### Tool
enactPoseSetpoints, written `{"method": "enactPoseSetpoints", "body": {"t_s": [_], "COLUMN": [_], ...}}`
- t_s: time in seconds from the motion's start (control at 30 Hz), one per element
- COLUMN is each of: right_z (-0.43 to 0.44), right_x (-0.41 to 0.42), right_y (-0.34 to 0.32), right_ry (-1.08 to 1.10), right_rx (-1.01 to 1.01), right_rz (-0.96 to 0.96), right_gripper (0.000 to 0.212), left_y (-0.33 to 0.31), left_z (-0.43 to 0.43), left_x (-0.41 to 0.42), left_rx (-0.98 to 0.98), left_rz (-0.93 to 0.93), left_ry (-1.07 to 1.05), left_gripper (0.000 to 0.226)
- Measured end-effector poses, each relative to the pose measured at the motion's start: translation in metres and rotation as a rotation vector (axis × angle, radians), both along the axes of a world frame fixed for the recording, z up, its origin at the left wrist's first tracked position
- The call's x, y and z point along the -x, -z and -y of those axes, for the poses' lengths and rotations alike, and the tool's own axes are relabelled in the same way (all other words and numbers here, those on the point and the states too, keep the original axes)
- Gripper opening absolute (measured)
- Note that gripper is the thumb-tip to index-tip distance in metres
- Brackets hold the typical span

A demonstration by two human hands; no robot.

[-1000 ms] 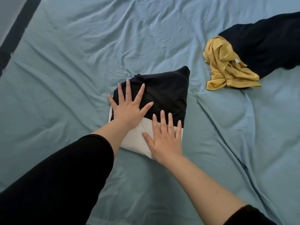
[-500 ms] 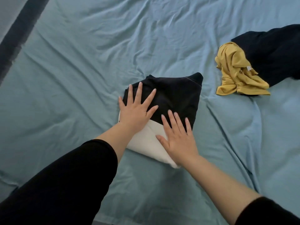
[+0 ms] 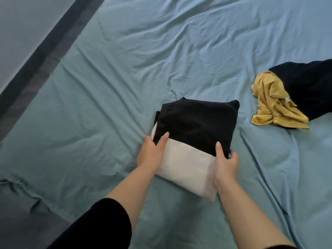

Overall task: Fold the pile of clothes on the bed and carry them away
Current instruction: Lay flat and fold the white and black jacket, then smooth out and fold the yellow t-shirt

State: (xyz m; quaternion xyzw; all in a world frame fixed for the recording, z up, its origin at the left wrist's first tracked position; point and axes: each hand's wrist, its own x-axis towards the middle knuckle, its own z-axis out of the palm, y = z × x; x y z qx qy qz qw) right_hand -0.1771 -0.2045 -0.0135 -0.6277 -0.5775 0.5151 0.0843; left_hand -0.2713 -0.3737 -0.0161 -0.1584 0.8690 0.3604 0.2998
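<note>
The folded bundle point(image 3: 195, 133), half black and half white, sits on the blue bed sheet point(image 3: 107, 87). It's well to the left of the crumpled yellow top point(image 3: 273, 103) and a bit nearer the person than that top is.

Both hands are already on it. The left hand point(image 3: 152, 153) pinches the edge farthest from the yellow top, thumb on top and fingers wrapped round the side. The right hand point(image 3: 225, 162) grips the edge facing the yellow top the same way.

I'd say it handles soft, light and floppy. It's just layered cloth, so the folds will probably slump or slide apart if it's lifted by one corner. Best bet is what the hands are set up for: opposite side edges, fingers underneath, kept flat.

For orientation, the long axis runs roughly away from the person, white end close and black end far, with the far end leaning slightly toward the yellow top. A dark garment point(image 3: 309, 85) lies right behind the yellow top, touching it, and neither is folded yet.
</note>
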Motion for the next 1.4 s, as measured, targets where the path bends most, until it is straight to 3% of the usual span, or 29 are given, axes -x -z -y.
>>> {"method": "enactPoseSetpoints", "body": {"t_s": [0.03, 0.17, 0.3, 0.37, 0.53, 0.67, 0.77, 0.9, 1.0, 1.07, 1.13, 1.27, 1.33, 1.4], "right_z": [0.004, 0.03, 0.049, 0.059, 0.052, 0.029, 0.001, -0.066, -0.123, -0.156, -0.182, -0.221, -0.241, -0.257], "right_x": [0.003, 0.022, 0.053, 0.07, 0.091, 0.082, 0.049, -0.014, -0.051, -0.064, -0.067, -0.052, -0.037, -0.024], "right_y": [-0.003, -0.032, -0.03, -0.012, 0.023, 0.013, 0.003, 0.004, 0.003, 0.004, 0.007, 0.013, 0.018, 0.025], "right_ry": [-0.032, -0.099, -0.176, -0.314, -0.52, -0.576, -0.588, -0.527, -0.475, -0.575, -0.762, -0.976, -0.987, -1.018], "right_rx": [0.013, -0.151, -0.2, -0.098, 0.086, 0.248, 0.413, 0.139, 0.01, -0.144, -0.372, -0.779, -0.838, -0.805], "right_rz": [0.008, -0.151, -0.218, -0.12, 0.17, 0.089, -0.014, 0.071, 0.128, 0.241, 0.399, 0.47, 0.487, 0.549], "right_gripper": [0.067, 0.025, 0.017, 0.028, 0.048, 0.055, 0.035, 0.022, 0.021, 0.016, 0.018, 0.051, 0.06, 0.052], "left_y": [-0.002, -0.026, -0.035, -0.021, 0.015, -0.011, -0.038, -0.047, -0.026, -0.007, 0.01, 0.028, 0.034, 0.038], "left_z": [-0.001, 0.013, 0.042, 0.06, 0.074, 0.05, 0.016, -0.063, -0.138, -0.181, -0.204, -0.216, -0.22, -0.222], "left_x": [0.002, 0.018, 0.059, 0.081, 0.102, 0.094, 0.067, 0.006, -0.044, -0.064, -0.073, -0.079, -0.08, -0.081], "left_rx": [-0.074, -0.273, -0.29, -0.206, 0.048, 0.379, 0.385, 0.206, 0.076, 0.125, 0.23, 0.305, 0.345, 0.383], "left_rz": [-0.017, -0.251, -0.334, -0.267, -0.016, -0.12, -0.29, -0.486, -0.2, 0.096, 0.22, 0.215, 0.208, 0.194], "left_ry": [-0.013, -0.047, -0.018, 0.03, 0.158, 0.194, 0.252, 0.573, 0.84, 0.826, 0.778, 0.726, 0.713, 0.708], "left_gripper": [0.058, 0.044, 0.041, 0.035, 0.055, 0.06, 0.076, 0.09, 0.101, 0.12, 0.142, 0.152, 0.153, 0.154]}}
